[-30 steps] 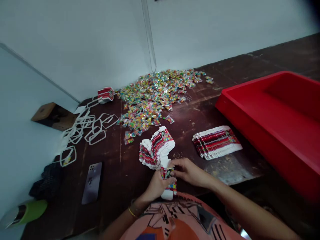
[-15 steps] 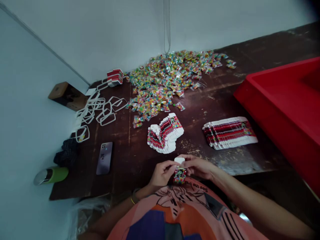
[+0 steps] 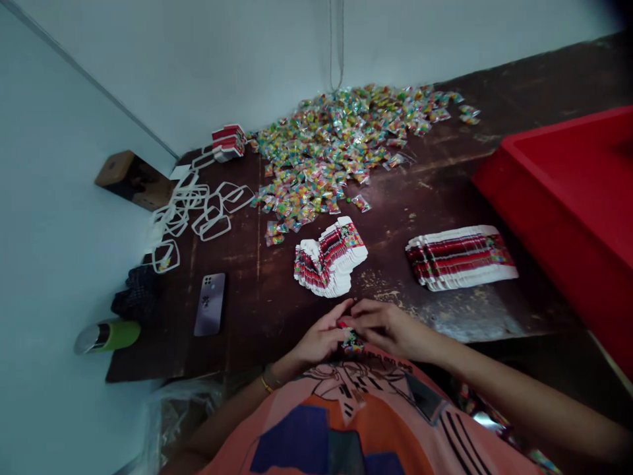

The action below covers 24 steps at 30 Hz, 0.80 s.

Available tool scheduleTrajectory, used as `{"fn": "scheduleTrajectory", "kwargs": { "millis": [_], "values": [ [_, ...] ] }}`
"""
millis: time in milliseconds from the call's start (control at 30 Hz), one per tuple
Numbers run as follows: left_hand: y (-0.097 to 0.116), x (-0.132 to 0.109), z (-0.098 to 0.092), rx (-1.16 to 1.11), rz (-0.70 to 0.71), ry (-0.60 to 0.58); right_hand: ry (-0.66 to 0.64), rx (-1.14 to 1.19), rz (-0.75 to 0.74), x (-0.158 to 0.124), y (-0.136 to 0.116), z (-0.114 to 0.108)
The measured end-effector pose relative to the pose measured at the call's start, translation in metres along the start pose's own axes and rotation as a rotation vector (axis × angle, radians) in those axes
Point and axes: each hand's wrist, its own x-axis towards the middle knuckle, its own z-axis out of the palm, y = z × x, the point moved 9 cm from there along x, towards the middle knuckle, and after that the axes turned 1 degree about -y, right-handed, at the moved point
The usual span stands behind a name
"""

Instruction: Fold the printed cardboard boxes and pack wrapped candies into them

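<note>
A small printed carton [image 3: 353, 342], red with a colourful picture, is held close to my shirt at the table's front edge. My left hand [image 3: 322, 340] grips it from the left, thumb against its side. The fingers of my right hand [image 3: 393, 328] bend over its top end, which they mostly hide. Just beyond my hands lies a fanned, curved stack of flat red-and-white cartons [image 3: 329, 258]. A second, straighter row of such cartons [image 3: 462, 257] lies to the right.
A wide heap of small clear candy packets [image 3: 341, 145] spreads along the wall. White paper bands [image 3: 208, 214], a brown box [image 3: 133, 178], a phone [image 3: 210, 305], dark cloth [image 3: 133, 293] and a green bottle [image 3: 121, 334] are leftward. A large red tray [image 3: 554, 198] stands at right.
The carton's white flap, upright before, no longer shows, and my right fingers have moved over the carton's top. The whole view has shifted slightly.
</note>
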Motion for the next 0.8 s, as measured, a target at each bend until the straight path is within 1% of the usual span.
{"fn": "scheduleTrajectory", "kwargs": {
  "millis": [67,133,167,200,233,267,300,333,367,400,433,467,500,533,600,633,700,733,767,800],
  "values": [
    [0.004,-0.001,0.001,0.115,0.022,0.006,-0.088,-0.083,-0.082,0.001,-0.008,-0.001],
    [0.014,-0.001,0.005,0.245,0.060,0.006,-0.189,-0.119,-0.143,0.016,-0.002,-0.012],
    [0.019,-0.001,0.006,0.322,0.076,0.017,-0.198,-0.154,-0.144,0.030,0.007,-0.026],
    [0.027,-0.001,0.005,0.414,0.087,0.043,-0.169,-0.215,-0.122,0.049,0.020,-0.046],
    [0.034,-0.002,0.002,0.523,0.092,0.079,-0.054,-0.307,-0.056,0.071,0.037,-0.077],
    [0.043,-0.004,-0.001,0.643,0.088,0.112,0.097,-0.441,0.048,0.092,0.055,-0.112],
    [0.051,-0.008,-0.005,0.772,0.077,0.132,0.209,-0.547,0.140,0.109,0.070,-0.143],
    [0.059,-0.012,-0.010,0.893,0.057,0.135,0.278,-0.588,0.178,0.124,0.081,-0.167],
    [0.064,-0.016,-0.015,0.994,0.024,0.123,0.327,-0.619,0.208,0.135,0.089,-0.185],
    [0.068,-0.021,-0.022,1.064,-0.018,0.108,0.354,-0.624,0.218,0.142,0.095,-0.197],
    [0.072,-0.026,-0.029,1.096,-0.060,0.103,0.374,-0.617,0.219,0.145,0.099,-0.204],
    [0.076,-0.030,-0.038,1.080,-0.085,0.121,0.395,-0.606,0.223,0.143,0.101,-0.206],
    [0.080,-0.032,-0.045,1.012,-0.089,0.156,0.418,-0.591,0.230,0.138,0.100,-0.204],
    [0.084,-0.033,-0.051,0.900,-0.066,0.196,0.442,-0.572,0.238,0.129,0.098,-0.198],
    [0.092,-0.030,-0.056,0.629,0.052,0.273,0.469,-0.523,0.245,0.106,0.085,-0.177],
    [0.094,-0.026,-0.055,0.519,0.122,0.301,0.447,-0.461,0.216,0.096,0.074,-0.161],
    [0.095,-0.015,-0.049,0.427,0.213,0.330,0.308,-0.268,0.086,0.081,0.045,-0.122],
    [0.091,-0.008,-0.043,0.437,0.219,0.322,0.226,-0.163,0.009,0.076,0.028,-0.104],
    [0.086,0.000,-0.036,0.458,0.203,0.292,0.172,-0.072,-0.051,0.071,0.013,-0.091],
    [0.080,0.008,-0.028,0.478,0.177,0.251,0.160,-0.013,-0.078,0.068,0.003,-0.084]
  ]
}}
